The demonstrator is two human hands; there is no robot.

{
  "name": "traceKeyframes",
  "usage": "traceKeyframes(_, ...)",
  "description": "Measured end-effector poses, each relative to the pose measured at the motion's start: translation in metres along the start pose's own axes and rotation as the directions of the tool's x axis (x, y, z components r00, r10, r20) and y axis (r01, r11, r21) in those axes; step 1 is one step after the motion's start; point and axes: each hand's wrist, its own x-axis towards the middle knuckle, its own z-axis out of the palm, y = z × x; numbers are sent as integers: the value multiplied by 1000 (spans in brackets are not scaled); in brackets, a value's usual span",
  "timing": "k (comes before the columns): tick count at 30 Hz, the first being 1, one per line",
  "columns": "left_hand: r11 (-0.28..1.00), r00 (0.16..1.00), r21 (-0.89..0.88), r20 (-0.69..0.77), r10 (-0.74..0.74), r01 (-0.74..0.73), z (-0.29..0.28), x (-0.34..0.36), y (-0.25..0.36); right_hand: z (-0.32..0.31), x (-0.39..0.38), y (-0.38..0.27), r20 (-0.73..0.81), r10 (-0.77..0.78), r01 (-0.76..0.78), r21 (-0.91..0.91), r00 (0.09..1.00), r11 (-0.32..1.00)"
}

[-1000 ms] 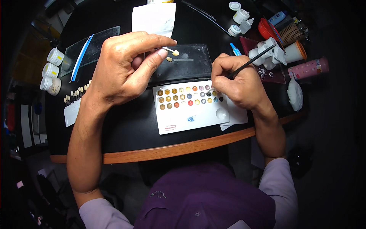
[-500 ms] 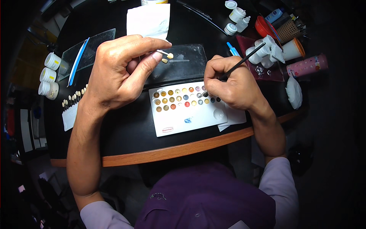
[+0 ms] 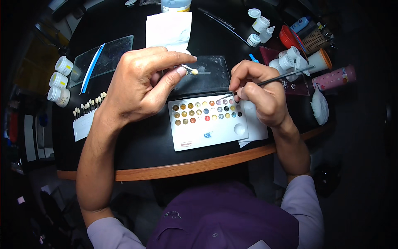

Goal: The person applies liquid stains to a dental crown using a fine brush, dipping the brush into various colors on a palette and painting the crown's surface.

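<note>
My left hand (image 3: 143, 81) pinches a thin pale holder (image 3: 186, 67) between thumb and forefinger. At its tip sits a small cream-coloured tooth crown (image 3: 194, 72), held above a dark glass slab (image 3: 215, 66). My right hand (image 3: 263, 91) is closed round a slim dark brush (image 3: 286, 76), whose handle slants up to the right. The brush tip points left, over the top rows of a white palette (image 3: 190, 136) with several small wells of coloured paste. Part of the palette's right side lies beneath my right hand.
Left of my forearm, a white stand (image 3: 83, 128) carries several tooth shade tabs (image 3: 89, 106). White jars (image 3: 59, 79) and a glass plate (image 3: 101, 58) lie beyond. A folded white tissue (image 3: 168, 31) stands at the back. Cups (image 3: 319, 60), bottles and a pink cylinder (image 3: 336, 78) crowd the right.
My right hand has lifted the brush tip off the palette wells and tilted the handle lower toward the right. My left hand still holds the crown; the whole view has shifted slightly.
</note>
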Motion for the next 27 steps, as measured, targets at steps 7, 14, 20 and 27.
traceKeyframes(7,997,999,-70,5,45,-45,7,0,8,12,-1,4,-46,-622,618,-81,782,782)
traceKeyframes(14,987,993,-116,34,115,-110,12,-3,6,30,-3,7,-46,-736,730,-103,675,676)
traceKeyframes(20,981,991,-154,43,128,-120,14,-3,7,31,-4,6,-30,-749,736,-165,661,656)
traceKeyframes(27,980,990,-159,59,132,-121,13,-4,7,34,-2,5,-16,-757,736,-218,653,640)
